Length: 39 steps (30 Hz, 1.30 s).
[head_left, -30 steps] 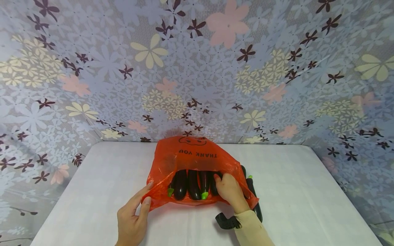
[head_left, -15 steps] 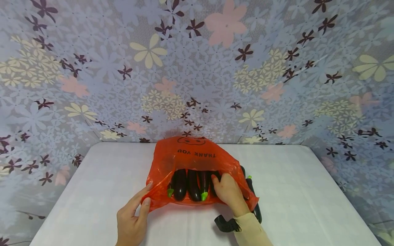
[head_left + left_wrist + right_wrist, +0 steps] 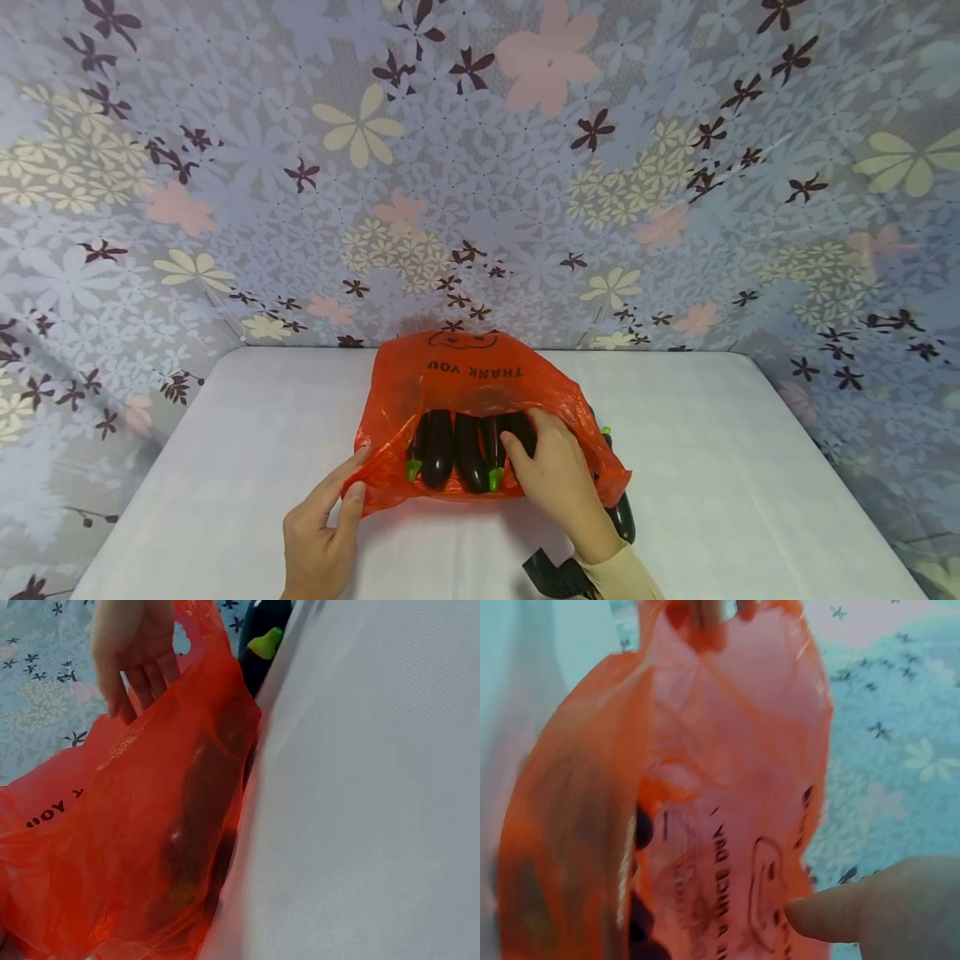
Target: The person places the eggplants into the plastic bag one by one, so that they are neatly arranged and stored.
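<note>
A red plastic bag [image 3: 480, 387] printed THANK YOU lies on its side, its mouth towards me. Several dark eggplants [image 3: 438, 454] lie side by side inside, two showing green stem ends. At the mouth's left corner, my left hand [image 3: 322, 521] pinches the bag's edge between thumb and fingers. My right hand [image 3: 558, 471] is in the right part of the mouth, over the rightmost eggplants; its fingertips are partly hidden in the head view. In the left wrist view, the right hand's fingers [image 3: 154, 675] hang loosely with nothing between them.
More eggplant [image 3: 621, 517] lies outside, along the bag's right side, partly covered by it. A white cloth [image 3: 735, 467] covers the table. Flower-patterned sheeting [image 3: 480, 183] rises behind and at both sides. A black mount [image 3: 558, 575] sits at my right wrist.
My right hand's curled fingers have loosened and spread, and the hand has risen slightly off the eggplants with its wrist turned. My left hand keeps its hold on the bag's edge.
</note>
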{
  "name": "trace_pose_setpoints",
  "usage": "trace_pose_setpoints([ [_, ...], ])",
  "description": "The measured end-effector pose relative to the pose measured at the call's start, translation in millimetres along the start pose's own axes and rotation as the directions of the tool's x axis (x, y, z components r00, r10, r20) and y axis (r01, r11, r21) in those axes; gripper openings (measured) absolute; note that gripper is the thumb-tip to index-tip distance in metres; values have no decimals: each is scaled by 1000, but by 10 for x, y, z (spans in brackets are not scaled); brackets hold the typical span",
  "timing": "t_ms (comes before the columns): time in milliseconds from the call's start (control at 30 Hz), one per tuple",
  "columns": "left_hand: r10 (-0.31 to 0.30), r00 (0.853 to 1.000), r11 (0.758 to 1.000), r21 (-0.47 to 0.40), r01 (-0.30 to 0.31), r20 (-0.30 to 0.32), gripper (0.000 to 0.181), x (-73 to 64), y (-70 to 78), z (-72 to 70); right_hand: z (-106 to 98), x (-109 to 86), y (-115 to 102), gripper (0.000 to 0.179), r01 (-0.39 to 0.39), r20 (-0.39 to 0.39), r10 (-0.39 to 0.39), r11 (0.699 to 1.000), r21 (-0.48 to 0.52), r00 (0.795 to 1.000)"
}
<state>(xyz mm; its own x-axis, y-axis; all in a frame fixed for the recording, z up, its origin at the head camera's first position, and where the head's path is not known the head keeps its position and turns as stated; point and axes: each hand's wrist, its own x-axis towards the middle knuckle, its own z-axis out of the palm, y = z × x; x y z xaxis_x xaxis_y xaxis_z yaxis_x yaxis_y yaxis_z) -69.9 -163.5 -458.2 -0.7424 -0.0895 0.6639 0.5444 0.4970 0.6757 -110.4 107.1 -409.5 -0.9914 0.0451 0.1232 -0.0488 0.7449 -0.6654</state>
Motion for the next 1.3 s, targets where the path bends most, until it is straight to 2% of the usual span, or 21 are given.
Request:
trace_pose_setpoints([
  [167,26,1000,1000,-12,-26,-14,38,-4,-20,0,-61,-88,-76,49,38,1,-38,998,49,999],
  [400,43,999,999,-19,-44,-17,38,0,-22,-2,-205,-190,-181,48,15,28,-19,992,129,999],
  [600,70,997,997,-20,-70,-32,37,-6,-68,11,-358,-279,-243,46,-22,56,8,970,244,998],
  [833,94,994,995,-17,-95,-48,35,-5,-101,22,-539,-355,-226,43,-25,48,11,950,310,999],
  [1167,88,995,996,-15,-88,-42,36,1,-89,10,-794,-425,-136,39,11,-41,0,964,267,999],
  [1300,55,998,998,-16,-56,-21,37,9,-59,-3,-883,-438,-65,40,23,-97,-1,976,218,995],
])
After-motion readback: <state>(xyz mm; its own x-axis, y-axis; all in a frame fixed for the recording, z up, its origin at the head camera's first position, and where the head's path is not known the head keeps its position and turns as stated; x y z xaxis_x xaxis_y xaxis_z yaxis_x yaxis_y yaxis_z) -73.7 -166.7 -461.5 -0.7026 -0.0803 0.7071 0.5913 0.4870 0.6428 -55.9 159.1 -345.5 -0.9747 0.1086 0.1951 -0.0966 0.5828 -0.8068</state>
